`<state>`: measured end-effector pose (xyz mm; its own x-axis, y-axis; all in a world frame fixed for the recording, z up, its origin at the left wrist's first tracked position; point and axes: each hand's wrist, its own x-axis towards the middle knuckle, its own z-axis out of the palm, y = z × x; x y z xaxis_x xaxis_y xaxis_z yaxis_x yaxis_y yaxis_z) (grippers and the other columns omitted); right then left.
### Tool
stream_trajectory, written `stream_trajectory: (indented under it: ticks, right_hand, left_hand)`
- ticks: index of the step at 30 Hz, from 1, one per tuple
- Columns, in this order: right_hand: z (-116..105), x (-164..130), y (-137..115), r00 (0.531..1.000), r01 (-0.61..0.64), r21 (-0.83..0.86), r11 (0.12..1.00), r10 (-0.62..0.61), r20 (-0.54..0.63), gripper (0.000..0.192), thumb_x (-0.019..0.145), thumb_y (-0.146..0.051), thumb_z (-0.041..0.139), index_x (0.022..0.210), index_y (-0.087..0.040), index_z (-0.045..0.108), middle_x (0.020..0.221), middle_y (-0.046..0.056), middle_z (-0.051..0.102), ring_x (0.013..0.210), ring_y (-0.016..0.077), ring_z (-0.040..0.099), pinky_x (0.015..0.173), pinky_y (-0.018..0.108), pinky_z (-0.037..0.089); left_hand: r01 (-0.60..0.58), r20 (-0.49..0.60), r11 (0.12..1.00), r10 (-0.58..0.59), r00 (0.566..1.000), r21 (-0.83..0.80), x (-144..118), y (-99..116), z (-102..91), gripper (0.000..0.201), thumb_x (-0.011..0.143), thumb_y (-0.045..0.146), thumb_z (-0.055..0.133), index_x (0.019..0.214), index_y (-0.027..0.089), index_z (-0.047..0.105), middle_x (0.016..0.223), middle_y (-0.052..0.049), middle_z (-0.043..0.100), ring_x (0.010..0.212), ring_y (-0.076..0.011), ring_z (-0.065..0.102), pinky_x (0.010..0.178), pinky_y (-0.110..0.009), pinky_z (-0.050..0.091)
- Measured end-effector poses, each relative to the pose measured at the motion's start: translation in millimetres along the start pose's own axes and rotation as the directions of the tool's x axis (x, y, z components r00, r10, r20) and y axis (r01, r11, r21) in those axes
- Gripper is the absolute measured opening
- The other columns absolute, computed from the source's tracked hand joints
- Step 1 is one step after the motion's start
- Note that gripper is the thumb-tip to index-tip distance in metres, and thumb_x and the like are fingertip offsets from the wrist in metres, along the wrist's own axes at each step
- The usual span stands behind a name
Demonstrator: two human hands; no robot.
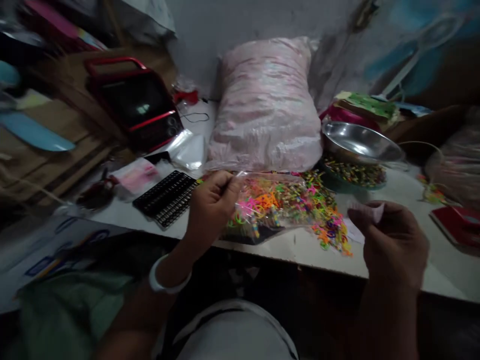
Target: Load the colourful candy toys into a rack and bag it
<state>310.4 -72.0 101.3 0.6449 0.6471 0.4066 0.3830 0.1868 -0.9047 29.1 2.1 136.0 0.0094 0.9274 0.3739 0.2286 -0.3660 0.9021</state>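
Observation:
My left hand (212, 207) is closed, thumb against fingers, on the upper left corner of a clear plastic bag (277, 202). Small bright pieces in orange, pink, green and yellow show in and behind the bag; which lie inside I cannot fully tell. My right hand (393, 240) pinches a small white paper slip (369, 212) above the table's right part. Loose colourful pieces (333, 232) spill over the table between the hands. Another pale sheet (353, 231) lies just left of my right hand.
Behind the pieces stands a large stuffed pinkish bag (266, 110). A metal bowl (362, 140) rests over a dish of small pieces (356, 172) at right. A black slotted tray (167, 197), a red-framed device (135, 105) and a red box (457, 225) flank the white table (307, 255).

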Motion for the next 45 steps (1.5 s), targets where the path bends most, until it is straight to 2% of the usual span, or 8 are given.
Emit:
stream_trajectory:
  ticks: [3, 6, 11, 22, 28, 36, 42, 45]
  right_hand:
    - [36.2, 1.1, -50.9, 0.932, 0.152, 0.027, 0.988, -0.152, 0.330, 0.023, 0.068, -0.028, 0.080, 0.085, -0.022, 0.065, 0.081, 0.000, 0.065, 0.072, 0.0151, 0.060, 0.064, 0.027, 0.048]
    - [73.9, -0.8, -73.2, 0.671, 0.308, -0.011, 0.951, -0.209, 0.712, 0.022, 0.076, -0.033, 0.072, 0.095, -0.022, 0.067, 0.080, 0.001, 0.067, 0.068, 0.0154, 0.059, 0.059, 0.026, 0.047]
    - [114.3, -11.0, -72.8, 0.471, 0.544, -0.068, 0.836, -0.238, 0.850, 0.019, 0.081, -0.030, 0.066, 0.097, -0.021, 0.065, 0.071, 0.001, 0.063, 0.060, 0.0132, 0.054, 0.055, 0.024, 0.043]
    - [106.3, -14.5, -73.1, 0.218, -0.096, -0.147, 0.985, 0.165, 0.962, 0.039, 0.079, -0.046, 0.068, 0.103, -0.019, 0.053, 0.052, -0.008, 0.050, 0.036, 0.0063, 0.043, 0.032, 0.017, 0.033]
    - [131.9, -18.4, -72.5, 0.294, -0.079, -0.128, 0.989, 0.146, 0.945, 0.048, 0.067, -0.059, 0.072, 0.054, -0.016, 0.055, 0.043, 0.000, 0.056, 0.038, 0.0097, 0.051, 0.038, 0.020, 0.042]
    - [126.3, -20.9, -69.9, 0.236, -0.072, -0.139, 0.988, 0.152, 0.960, 0.046, 0.079, -0.059, 0.061, 0.070, -0.014, 0.065, 0.043, -0.002, 0.056, 0.034, 0.0078, 0.047, 0.032, 0.017, 0.033]
    - [91.2, -32.5, -88.5, 0.580, 0.345, -0.012, 0.938, -0.203, 0.789, 0.032, 0.089, -0.036, 0.058, 0.118, -0.024, 0.062, 0.086, 0.003, 0.066, 0.069, 0.0125, 0.063, 0.063, 0.026, 0.053]
    - [86.9, -30.9, -95.1, 0.586, 0.715, -0.128, 0.687, -0.490, 0.645, 0.047, 0.085, -0.029, 0.063, 0.130, -0.022, 0.054, 0.126, 0.010, 0.055, 0.118, 0.0242, 0.051, 0.101, 0.043, 0.042]
  left_hand:
    - [-0.047, 0.003, 0.997, 0.046, 0.999, 0.063, -1.8, 4.0, -1.6, 0.031, 0.088, 0.028, 0.055, 0.060, 0.016, 0.049, 0.050, 0.006, 0.041, 0.046, -0.0055, 0.039, 0.043, -0.018, 0.030]
    - [-0.122, 0.023, 0.984, 0.120, 0.992, 0.127, -8.3, 7.4, -5.9, 0.030, 0.088, 0.027, 0.054, 0.060, 0.016, 0.049, 0.053, 0.006, 0.041, 0.051, -0.0063, 0.039, 0.047, -0.019, 0.030]
    - [-0.213, 0.030, 0.954, 0.212, 0.977, 0.210, -23.3, 7.1, -18.4, 0.035, 0.090, 0.028, 0.052, 0.059, 0.016, 0.042, 0.055, 0.006, 0.037, 0.052, -0.0058, 0.035, 0.049, -0.020, 0.028]
    - [-0.276, 0.078, 0.941, 0.265, 0.961, 0.197, -39.8, 1.6, -29.0, 0.025, 0.092, 0.022, 0.048, 0.068, 0.017, 0.049, 0.060, 0.005, 0.046, 0.057, -0.0071, 0.043, 0.055, -0.021, 0.033]
    - [-0.311, 0.093, 0.924, 0.298, 0.950, 0.222, -43.5, -1.7, -25.1, 0.024, 0.092, 0.024, 0.049, 0.069, 0.018, 0.049, 0.061, 0.005, 0.049, 0.057, -0.0075, 0.045, 0.056, -0.022, 0.033]
    - [-0.272, 0.032, 0.927, 0.273, 0.961, 0.257, -43.5, -1.3, -32.5, 0.028, 0.092, 0.025, 0.049, 0.065, 0.017, 0.049, 0.059, 0.005, 0.046, 0.054, -0.0065, 0.041, 0.054, -0.020, 0.033]
    - [-0.194, -0.014, 0.938, 0.206, 0.978, 0.287, -42.6, -4.4, -44.6, 0.028, 0.091, 0.027, 0.053, 0.065, 0.016, 0.053, 0.057, 0.005, 0.046, 0.054, -0.0067, 0.042, 0.053, -0.019, 0.034]
    - [-0.174, 0.015, 0.944, 0.177, 0.984, 0.281, -41.4, -2.2, -49.2, 0.026, 0.090, 0.028, 0.055, 0.067, 0.017, 0.057, 0.056, 0.004, 0.047, 0.053, -0.0071, 0.042, 0.051, -0.020, 0.033]
